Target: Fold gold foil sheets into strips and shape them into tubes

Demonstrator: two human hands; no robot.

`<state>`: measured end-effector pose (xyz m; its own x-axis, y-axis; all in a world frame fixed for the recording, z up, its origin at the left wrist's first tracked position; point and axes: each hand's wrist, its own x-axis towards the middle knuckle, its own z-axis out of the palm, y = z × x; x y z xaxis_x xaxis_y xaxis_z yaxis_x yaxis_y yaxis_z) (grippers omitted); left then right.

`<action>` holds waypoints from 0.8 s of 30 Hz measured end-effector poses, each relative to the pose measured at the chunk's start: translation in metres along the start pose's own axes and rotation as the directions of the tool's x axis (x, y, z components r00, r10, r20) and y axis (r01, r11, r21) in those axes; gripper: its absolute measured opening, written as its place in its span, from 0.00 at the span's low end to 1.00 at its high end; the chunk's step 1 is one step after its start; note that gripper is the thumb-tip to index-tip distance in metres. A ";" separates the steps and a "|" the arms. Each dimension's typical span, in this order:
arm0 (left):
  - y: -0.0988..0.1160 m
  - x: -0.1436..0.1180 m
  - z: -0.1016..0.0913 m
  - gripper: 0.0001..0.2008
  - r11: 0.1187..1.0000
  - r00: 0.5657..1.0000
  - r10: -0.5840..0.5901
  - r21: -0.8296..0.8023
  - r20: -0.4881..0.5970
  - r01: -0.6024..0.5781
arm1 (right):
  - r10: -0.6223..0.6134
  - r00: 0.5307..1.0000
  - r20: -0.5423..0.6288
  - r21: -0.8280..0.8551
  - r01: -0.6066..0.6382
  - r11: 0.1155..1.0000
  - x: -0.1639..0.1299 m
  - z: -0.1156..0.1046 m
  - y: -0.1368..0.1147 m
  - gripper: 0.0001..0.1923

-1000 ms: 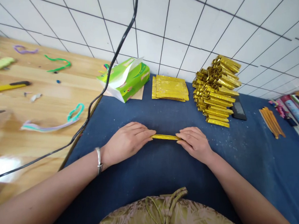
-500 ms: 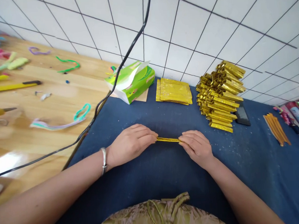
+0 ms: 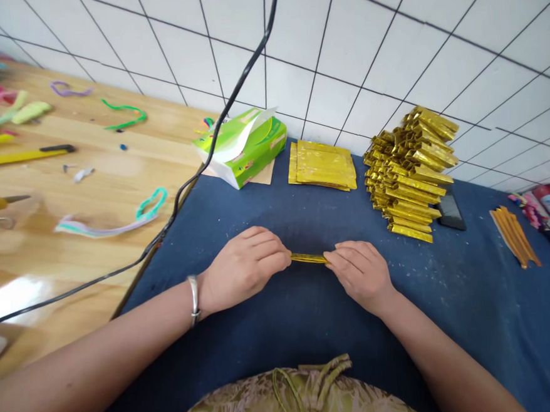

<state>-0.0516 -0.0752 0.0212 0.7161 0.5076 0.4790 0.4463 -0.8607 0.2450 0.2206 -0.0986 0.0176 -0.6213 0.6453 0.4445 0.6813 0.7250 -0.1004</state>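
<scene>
A narrow strip of folded gold foil paper (image 3: pixel 308 258) is held level between my two hands, just over the dark blue cloth (image 3: pixel 307 335). My left hand (image 3: pixel 246 264) pinches its left end, and my right hand (image 3: pixel 362 272) pinches the right end; both ends are hidden by fingers. Beyond the hands lies a flat stack of gold foil sheets (image 3: pixel 325 165). To its right stands a heap of folded gold foil pieces (image 3: pixel 409 174), piled against the tiled wall.
A green tissue box (image 3: pixel 256 147) sits near the wall. A black cable (image 3: pixel 236 92) hangs across the view. A dark phone (image 3: pixel 452 209) lies partly under the heap, with orange-brown strips (image 3: pixel 515 236) farther right. Pipe cleaners and a yellow cutter (image 3: pixel 21 156) lie on the wooden table at left.
My right hand has shifted slightly left along the gold strip, so a little less of it shows between my hands. The view has moved slightly.
</scene>
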 end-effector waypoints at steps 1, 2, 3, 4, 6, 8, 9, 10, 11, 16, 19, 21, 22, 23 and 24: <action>0.001 0.001 0.000 0.07 1.000 1.000 -0.008 0.013 0.006 0.008 | 0.008 1.000 -0.005 0.004 -0.008 1.000 0.000 0.001 -0.001 0.14; 0.003 0.003 0.001 0.08 0.999 1.000 -0.019 0.028 0.013 0.018 | 0.019 1.000 -0.012 0.014 -0.019 1.000 0.000 0.001 -0.003 0.14; 0.005 0.004 0.002 0.08 0.999 0.999 -0.029 0.043 0.020 0.028 | 0.030 0.999 -0.021 0.029 -0.030 0.999 0.000 0.002 -0.005 0.13; 0.007 0.005 0.003 0.08 0.998 0.999 -0.036 0.054 0.028 0.034 | 0.040 0.999 -0.027 0.047 -0.039 0.998 0.001 0.002 -0.007 0.12; 0.010 0.007 0.004 0.09 0.997 0.998 -0.043 0.063 0.040 0.040 | 0.046 0.999 -0.021 0.080 -0.044 0.996 0.002 0.002 -0.014 0.10; 0.014 0.007 0.004 0.09 0.997 0.998 -0.050 0.063 0.044 0.047 | 0.038 0.999 0.002 0.101 -0.038 0.994 0.004 0.001 -0.021 0.08; 0.015 0.007 0.004 0.09 0.997 0.997 -0.055 0.064 0.048 0.051 | 0.037 0.999 0.020 0.103 -0.039 0.994 0.006 0.000 -0.025 0.07; 0.016 0.007 0.004 0.09 0.996 0.997 -0.060 0.067 0.052 0.056 | 0.039 0.998 0.038 0.100 -0.043 0.994 0.008 0.000 -0.028 0.07; 0.017 0.007 0.004 0.09 0.996 0.996 -0.062 0.068 0.057 0.058 | 0.041 0.997 0.060 0.089 -0.047 0.995 0.011 0.000 -0.032 0.08; 0.021 0.007 0.004 0.10 0.996 0.994 -0.064 0.071 0.086 0.058 | 0.003 0.989 0.147 -0.010 -0.002 1.000 0.026 0.002 -0.041 0.10; 0.020 0.008 0.003 0.08 0.995 0.992 -0.064 0.087 0.109 0.054 | -0.037 0.991 0.127 -0.040 0.043 0.998 0.031 0.004 -0.040 0.08; 0.019 0.009 0.001 0.08 0.994 0.990 -0.049 0.106 0.129 0.035 | -0.056 0.991 0.122 -0.041 0.061 0.997 0.033 0.005 -0.038 0.08; 0.018 0.009 0.000 0.07 0.993 0.990 -0.043 0.117 0.133 0.028 | -0.061 0.991 0.121 -0.036 0.065 0.997 0.034 0.004 -0.037 0.08; 0.016 0.009 -0.001 0.07 0.991 0.991 -0.042 0.128 0.129 0.026 | -0.062 0.991 0.120 -0.029 0.066 0.997 0.034 0.004 -0.035 0.09; 0.014 0.010 -0.002 0.08 0.990 0.992 -0.046 0.136 0.122 0.029 | -0.061 0.991 0.119 -0.024 0.065 0.998 0.034 0.003 -0.033 0.09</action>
<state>-0.0392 -0.0829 0.0308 0.7548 0.5474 0.3613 0.5358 -0.8323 0.1417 0.1756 -0.0997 0.0333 -0.7035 0.6236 0.3408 0.6487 0.7593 -0.0503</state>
